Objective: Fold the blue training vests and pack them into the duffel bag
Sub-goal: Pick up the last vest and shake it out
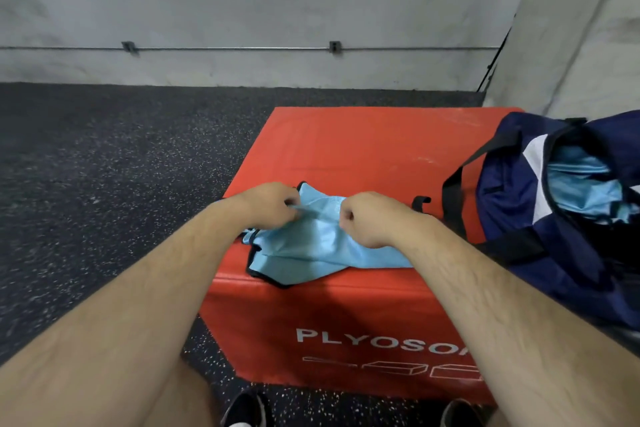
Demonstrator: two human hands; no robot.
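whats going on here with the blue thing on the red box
A person is folding a light blue vest on a red box, the left hand and right hand both gripping its fabric. A navy duffel bag sits open at the box's right, with more light blue fabric already inside.

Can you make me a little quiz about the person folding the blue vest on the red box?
1. True or false: the duffel bag is zipped shut.
2. How many hands grip the blue vest? A) none B) one C) two
3. Fill in: the vest lies on a red ___.
Key: 1 false, it gapes open with blue fabric inside. 2 C, left hand and right hand. 3 plyo box.
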